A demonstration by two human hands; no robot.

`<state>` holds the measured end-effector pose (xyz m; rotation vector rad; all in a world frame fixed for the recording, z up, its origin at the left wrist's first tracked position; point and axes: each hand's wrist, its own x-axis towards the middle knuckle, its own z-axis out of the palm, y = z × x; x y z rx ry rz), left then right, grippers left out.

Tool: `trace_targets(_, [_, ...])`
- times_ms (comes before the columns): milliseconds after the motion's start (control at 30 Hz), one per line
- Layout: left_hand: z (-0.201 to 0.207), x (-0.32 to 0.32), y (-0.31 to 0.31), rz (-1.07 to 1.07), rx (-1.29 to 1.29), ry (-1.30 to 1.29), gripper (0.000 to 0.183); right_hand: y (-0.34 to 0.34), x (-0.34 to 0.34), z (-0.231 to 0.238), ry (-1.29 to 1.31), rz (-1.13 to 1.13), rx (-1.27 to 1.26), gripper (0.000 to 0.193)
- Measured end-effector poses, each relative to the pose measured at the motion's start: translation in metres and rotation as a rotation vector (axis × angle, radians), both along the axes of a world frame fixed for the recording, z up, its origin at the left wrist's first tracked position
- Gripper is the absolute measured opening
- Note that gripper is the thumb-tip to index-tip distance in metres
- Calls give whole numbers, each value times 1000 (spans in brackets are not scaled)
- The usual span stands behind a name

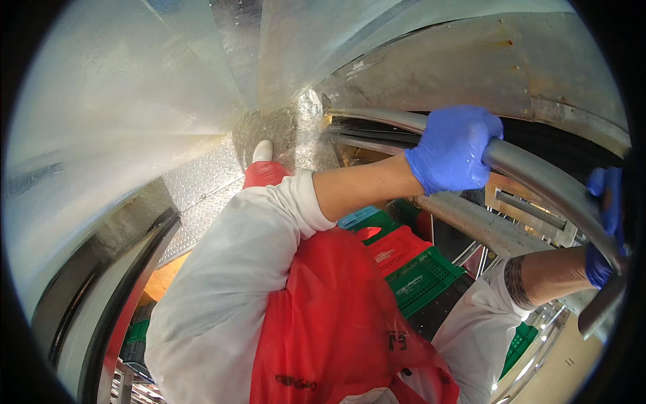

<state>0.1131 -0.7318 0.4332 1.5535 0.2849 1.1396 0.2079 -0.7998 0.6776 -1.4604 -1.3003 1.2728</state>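
The curved metal rail (538, 174) passed through the gloved left hand (456, 149), whose fingers closed around it; farther right, the gloved right hand (609, 202) curled around its near end.

Two gloved hands (454, 149) (609, 209), one red apron (330, 303)
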Motion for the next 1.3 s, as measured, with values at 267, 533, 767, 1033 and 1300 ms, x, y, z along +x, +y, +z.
trace_targets(267, [-239,4,13,-292,-142,575,27,11,-2,-308,210,-506,-114,26])
trace_targets(533, [-72,-1,-15,-124,-76,129,35,-12,-37,-112,-111,-551,92,40])
trace_targets(767, [70,-11,-9,-72,87,-126,30,-12,9,-21,71,-78,57,32])
trace_targets(1033, [-275,34,15,-145,-87,557,28,-9,22,-308,344,-613,-89,22])
trace_targets(1300, [-69,32,-3,-69,-2,242,17,-1,10,-76,117,-316,83,32])
